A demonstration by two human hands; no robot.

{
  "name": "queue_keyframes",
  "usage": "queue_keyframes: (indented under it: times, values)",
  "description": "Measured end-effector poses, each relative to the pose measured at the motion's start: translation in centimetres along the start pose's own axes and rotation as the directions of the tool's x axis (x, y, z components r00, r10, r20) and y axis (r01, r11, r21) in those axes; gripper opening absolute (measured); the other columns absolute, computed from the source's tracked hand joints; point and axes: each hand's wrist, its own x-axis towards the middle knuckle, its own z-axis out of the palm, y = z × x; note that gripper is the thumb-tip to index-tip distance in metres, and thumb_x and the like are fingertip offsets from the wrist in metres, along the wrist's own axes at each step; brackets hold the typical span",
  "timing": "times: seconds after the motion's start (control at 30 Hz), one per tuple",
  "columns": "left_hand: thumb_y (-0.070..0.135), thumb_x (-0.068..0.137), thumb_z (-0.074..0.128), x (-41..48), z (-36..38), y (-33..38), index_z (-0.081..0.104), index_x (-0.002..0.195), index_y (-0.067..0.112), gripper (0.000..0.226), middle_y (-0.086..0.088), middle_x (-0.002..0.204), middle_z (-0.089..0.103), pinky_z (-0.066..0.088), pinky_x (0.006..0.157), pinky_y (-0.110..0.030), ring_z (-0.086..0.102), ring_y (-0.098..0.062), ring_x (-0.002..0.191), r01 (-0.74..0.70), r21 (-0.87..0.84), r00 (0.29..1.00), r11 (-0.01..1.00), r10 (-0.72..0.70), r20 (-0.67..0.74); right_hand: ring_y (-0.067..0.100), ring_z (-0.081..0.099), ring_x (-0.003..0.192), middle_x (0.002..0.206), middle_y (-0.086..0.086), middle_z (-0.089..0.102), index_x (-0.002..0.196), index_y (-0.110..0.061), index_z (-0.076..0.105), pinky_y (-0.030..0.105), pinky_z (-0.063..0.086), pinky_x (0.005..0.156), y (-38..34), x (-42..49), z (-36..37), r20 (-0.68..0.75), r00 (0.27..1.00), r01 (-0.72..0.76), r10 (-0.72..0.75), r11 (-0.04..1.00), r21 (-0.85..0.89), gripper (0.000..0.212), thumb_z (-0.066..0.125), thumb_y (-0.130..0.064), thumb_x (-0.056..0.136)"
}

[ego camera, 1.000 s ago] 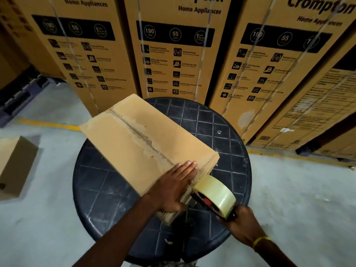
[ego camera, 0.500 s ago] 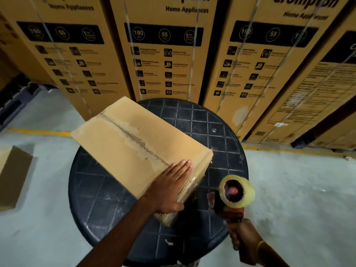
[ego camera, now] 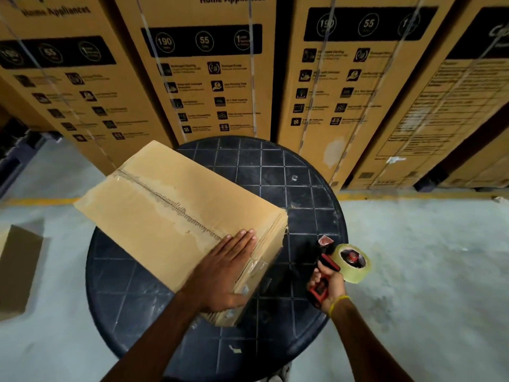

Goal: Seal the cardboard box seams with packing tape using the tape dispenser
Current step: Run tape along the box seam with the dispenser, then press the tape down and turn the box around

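Left hand (ego camera: 220, 274) flat, fingers together, pressing the cardboard box (ego camera: 176, 216) at its near end, left of centre on the round counter (ego camera: 275, 172). Right hand (ego camera: 329, 285) fisted round the tape dispenser (ego camera: 343, 261), now lifted clear of the box toward the counter's right edge; its blade is too blurred to read.

I can't see the cardboard box (ego camera: 176, 205) seam's near end: my left hand (ego camera: 220, 271) covers it. Behind the box, the stacked cartons' (ego camera: 209, 64) small print blurs, their tops cropped. A smaller box (ego camera: 16, 271) left is cut off.
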Motion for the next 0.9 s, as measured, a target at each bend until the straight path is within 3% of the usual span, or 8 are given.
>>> queue_keyframes:
  times: [0.17, 0.23, 0.33, 0.4, 0.53, 0.63, 0.73, 0.9]
  values:
    - [0.058, 0.073, 0.053, 0.0, -0.2, 0.2, -0.012, 0.161, 0.012, 0.119, -0.003, 0.17, -0.02, 0.002, 0.127, -0.042, -0.019, -0.016, 0.156, 0.0, -0.022, 1.0, 1.0, 0.0, 0.016, 0.021, 0.061, 0.044, 0.051, 0.007, 0.06, 0.071, -0.009, 0.056, 0.032, 0.052, 0.056, 2.0, -0.3, -0.4, -0.152, 0.988, -0.057, 0.028, 0.98, -0.193, 0.029, 0.065, -0.021, 0.096]
    - [0.057, 0.073, 0.053, 0.0, -0.3, 0.2, -0.011, 0.161, 0.011, 0.119, -0.005, 0.17, -0.02, 0.004, 0.128, -0.043, -0.019, -0.016, 0.156, -0.005, -0.019, 1.0, 1.0, 0.005, 0.021, 0.028, 0.064, 0.057, 0.063, 0.013, 0.064, 0.087, -0.006, 0.063, 0.038, 0.053, 0.061, 3.1, 0.4, -1.0, -0.255, 0.965, -0.035, -0.056, 0.94, -0.338, 0.018, 0.069, -0.021, 0.095]
    - [0.059, 0.074, 0.053, 0.1, -0.4, 0.2, -0.013, 0.161, 0.011, 0.119, -0.006, 0.17, -0.021, 0.005, 0.128, -0.044, -0.02, -0.017, 0.156, -0.002, -0.008, 0.999, 1.0, 0.003, 0.033, 0.034, 0.065, 0.072, 0.08, 0.017, 0.069, 0.097, -0.003, 0.07, 0.042, 0.059, 0.069, 5.2, 2.2, -2.4, -0.347, 0.906, -0.011, -0.242, 0.807, -0.591, 0.042, 0.074, -0.037, 0.073]
    - [0.061, 0.075, 0.052, 0.1, -0.4, 0.2, -0.014, 0.161, 0.01, 0.119, -0.007, 0.169, -0.022, 0.007, 0.128, -0.046, -0.02, -0.019, 0.156, -0.004, 0.004, 0.999, 1.0, 0.004, 0.041, 0.034, 0.066, 0.08, 0.089, 0.014, 0.073, 0.092, -0.008, 0.069, 0.047, 0.059, 0.075, 6.4, -2.3, 0.5, -0.303, 0.844, 0.156, -0.442, 0.744, -0.65, 0.035, 0.07, -0.03, 0.064]
    - [0.07, 0.08, 0.047, 0.1, -0.1, 0.2, -0.014, 0.16, 0.009, 0.118, -0.009, 0.169, -0.021, 0.007, 0.128, -0.046, -0.019, -0.021, 0.156, -0.006, 0.042, 0.999, 0.999, 0.004, 0.047, 0.013, 0.049, 0.129, 0.141, -0.007, 0.051, 0.147, -0.016, 0.047, 0.034, 0.043, 0.107, 10.0, -12.9, 8.3, 0.049, 0.866, 0.472, -0.497, 0.781, -0.41, 0.074, 0.056, 0.018, 0.081]
    - [0.077, 0.092, 0.027, 0.1, 0.3, 0.1, -0.007, 0.161, 0.007, 0.105, -0.009, 0.171, -0.013, 0.005, 0.128, -0.043, -0.014, -0.02, 0.157, -0.004, 0.047, 1.0, 0.999, 0.004, -0.007, 0.004, 0.042, 0.14, 0.152, -0.012, 0.044, 0.154, -0.019, 0.036, 0.023, 0.037, 0.114, 12.2, -15.7, 11.6, 0.233, 0.849, 0.528, -0.474, 0.759, -0.38, 0.092, 0.058, 0.006, 0.068]
    - [0.054, 0.092, 0.044, 0.2, 0.9, -0.3, -0.001, 0.162, 0.005, 0.097, -0.011, 0.171, -0.008, 0.009, 0.126, -0.045, -0.008, -0.024, 0.158, -0.005, 0.077, 1.0, 0.997, 0.006, -0.011, 0.01, 0.035, 0.147, 0.16, -0.007, 0.035, 0.159, -0.017, 0.026, 0.035, 0.031, 0.123, 13.1, -15.7, 13.7, 0.199, 0.867, 0.498, -0.458, 0.768, -0.404, 0.098, 0.065, -0.009, 0.07]
    - [0.05, 0.092, 0.047, 0.5, 1.5, -0.8, 0.007, 0.162, 0.005, 0.093, -0.011, 0.172, 0.002, 0.012, 0.124, -0.044, 0.001, -0.025, 0.159, -0.015, 0.037, 0.999, 0.999, 0.016, -0.041, 0.01, 0.06, 0.126, 0.144, -0.005, 0.06, 0.158, -0.025, 0.031, 0.045, 0.043, 0.115, 13.4, -15.2, 15.9, 0.127, 0.872, 0.475, -0.472, 0.756, -0.451, 0.091, 0.062, -0.039, 0.074]
